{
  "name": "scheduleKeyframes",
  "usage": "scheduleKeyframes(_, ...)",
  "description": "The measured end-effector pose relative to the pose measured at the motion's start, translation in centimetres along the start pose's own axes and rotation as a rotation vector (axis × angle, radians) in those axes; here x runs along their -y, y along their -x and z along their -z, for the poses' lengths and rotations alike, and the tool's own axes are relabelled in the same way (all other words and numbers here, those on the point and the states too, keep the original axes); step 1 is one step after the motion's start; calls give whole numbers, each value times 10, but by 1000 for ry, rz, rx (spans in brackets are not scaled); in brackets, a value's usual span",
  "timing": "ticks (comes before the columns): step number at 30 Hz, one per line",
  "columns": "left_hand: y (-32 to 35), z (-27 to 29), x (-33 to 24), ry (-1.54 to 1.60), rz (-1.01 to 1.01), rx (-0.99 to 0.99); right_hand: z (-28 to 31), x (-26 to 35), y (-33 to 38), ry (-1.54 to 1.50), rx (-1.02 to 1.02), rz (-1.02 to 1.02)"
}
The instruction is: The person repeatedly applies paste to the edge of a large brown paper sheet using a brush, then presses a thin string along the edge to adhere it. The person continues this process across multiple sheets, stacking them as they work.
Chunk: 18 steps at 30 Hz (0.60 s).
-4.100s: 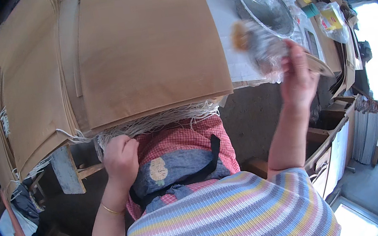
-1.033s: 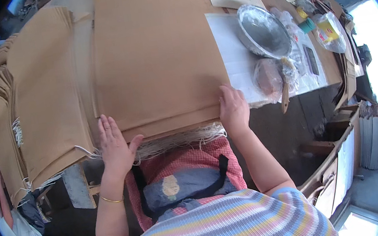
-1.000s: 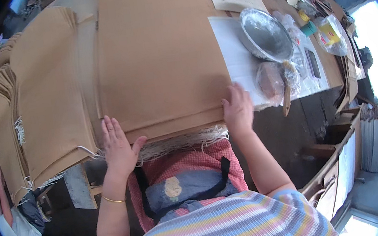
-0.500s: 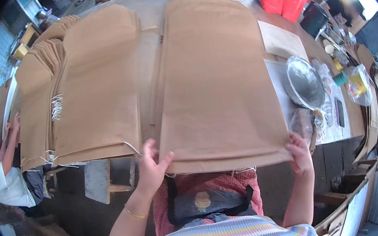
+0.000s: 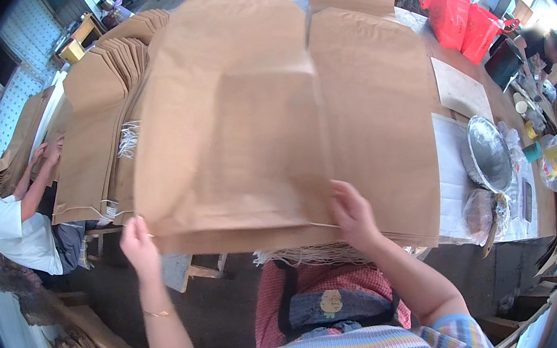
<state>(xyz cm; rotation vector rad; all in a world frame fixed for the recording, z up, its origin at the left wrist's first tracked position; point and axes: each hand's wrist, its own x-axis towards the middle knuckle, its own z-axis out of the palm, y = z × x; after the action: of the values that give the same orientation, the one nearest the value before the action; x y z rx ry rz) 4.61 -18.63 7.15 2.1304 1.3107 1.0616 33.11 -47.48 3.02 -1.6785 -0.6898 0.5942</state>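
Both hands lifting one brown paper bag off a stack.

Left hand pinches the near left corner of the paper bag; right hand grips its near edge, fingers curled over, thumb beneath. The bag is raised and tilted between the grips, above the stack. Risk, as judged: an uneven pull may crease the sheet or drag the string handles hanging just below the right grip. Beyond: long table, metal bowl right of the grip, red baskets, a co-worker far left.
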Motion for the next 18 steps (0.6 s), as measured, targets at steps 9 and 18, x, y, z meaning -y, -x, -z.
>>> scheduleKeyframes(9,-128,25,150,-237,257,285,-102,41,-53,-108,295,-410)
scheduleKeyframes(18,-33,-6,-2,-364,-336,-30,174,26,110,629,-46,42)
